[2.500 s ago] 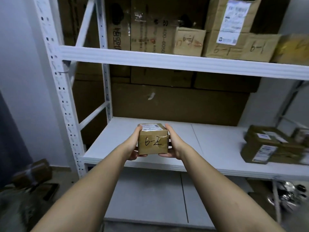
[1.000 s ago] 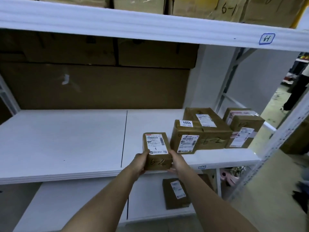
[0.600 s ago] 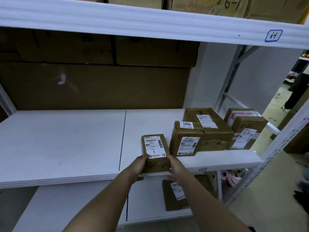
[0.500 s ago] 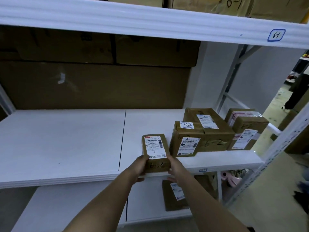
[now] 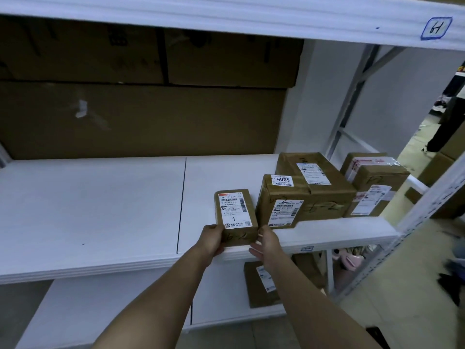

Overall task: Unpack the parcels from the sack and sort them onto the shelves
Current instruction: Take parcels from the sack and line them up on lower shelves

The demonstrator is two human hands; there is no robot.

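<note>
A small brown parcel (image 5: 236, 215) is sitting at the front edge of the white middle shelf (image 5: 100, 210), just beside a bigger box (image 5: 280, 207), with the left hand (image 5: 211, 239) gripping its near corner and the right hand (image 5: 266, 244) touching it, fingers loose and holding nothing.

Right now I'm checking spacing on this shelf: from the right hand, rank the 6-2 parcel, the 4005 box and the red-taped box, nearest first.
From the right hand:
1. 6-2 parcel, just left, at its fingers.
2. 4005 box, behind, slightly right.
3. Red-taped box, far right.
</note>
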